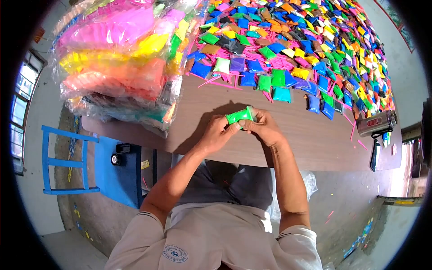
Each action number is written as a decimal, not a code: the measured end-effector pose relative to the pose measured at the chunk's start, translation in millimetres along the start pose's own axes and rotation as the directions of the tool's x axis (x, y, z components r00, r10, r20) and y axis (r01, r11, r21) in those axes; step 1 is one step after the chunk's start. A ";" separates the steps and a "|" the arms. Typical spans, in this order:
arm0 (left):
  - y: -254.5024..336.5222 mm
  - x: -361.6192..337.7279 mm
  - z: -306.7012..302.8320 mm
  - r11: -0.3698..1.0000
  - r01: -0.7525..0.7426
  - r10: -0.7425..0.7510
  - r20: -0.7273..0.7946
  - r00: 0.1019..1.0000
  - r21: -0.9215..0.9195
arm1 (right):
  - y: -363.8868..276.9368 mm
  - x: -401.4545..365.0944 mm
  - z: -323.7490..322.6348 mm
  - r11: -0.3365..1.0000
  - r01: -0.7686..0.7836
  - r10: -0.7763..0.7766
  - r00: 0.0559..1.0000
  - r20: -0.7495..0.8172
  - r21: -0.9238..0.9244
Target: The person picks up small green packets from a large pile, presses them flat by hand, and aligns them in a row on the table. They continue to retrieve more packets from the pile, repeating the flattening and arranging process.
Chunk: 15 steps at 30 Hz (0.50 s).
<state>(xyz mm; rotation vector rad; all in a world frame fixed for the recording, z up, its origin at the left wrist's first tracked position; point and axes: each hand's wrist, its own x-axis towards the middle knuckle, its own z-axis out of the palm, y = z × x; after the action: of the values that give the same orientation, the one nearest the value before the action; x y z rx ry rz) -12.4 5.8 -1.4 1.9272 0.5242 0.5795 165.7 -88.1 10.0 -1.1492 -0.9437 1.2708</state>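
Observation:
Between my two hands, above the brown table (202, 101), is a bright green packet (239, 116). My left hand (217, 134) pinches its left end, thumb in front. Closed on the right end is my right hand (264, 128), with its thumb across the packet's lower edge. Beyond the hands lies a wide heap of small coloured packets (279, 77), with pink sticks (288, 62) mixed among them. The packets nearest my hands are green, blue and teal.
Large clear bags of coloured packets (112, 58) are stacked at the left. A metal flask (377, 124) and a dark phone-like object (374, 155) are at the right. Below left is a blue chair (108, 171) with a small black object (116, 159) on it.

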 end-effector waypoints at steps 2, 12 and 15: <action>-1.9 0.0 0.1 0.998 -0.040 0.039 0.010 0.999 0.058 | 0.7 -1.8 -0.1 1.000 0.003 -0.003 1.000 -0.005 -0.005; 5.9 -2.9 -10.4 0.975 0.059 -0.029 0.141 0.990 -0.214 | -2.5 -4.5 -1.0 1.000 0.001 -0.001 1.000 0.016 0.010; 3.9 -3.9 -13.2 0.993 0.034 -0.015 0.166 0.986 -0.113 | -5.9 -4.6 -0.6 1.000 0.001 -0.001 1.000 0.015 -0.008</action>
<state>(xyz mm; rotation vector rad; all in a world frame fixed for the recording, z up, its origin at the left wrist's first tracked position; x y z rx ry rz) -23.0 11.3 6.5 1.8365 0.3995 0.4207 167.1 -92.4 16.1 -1.1466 -0.9607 1.2779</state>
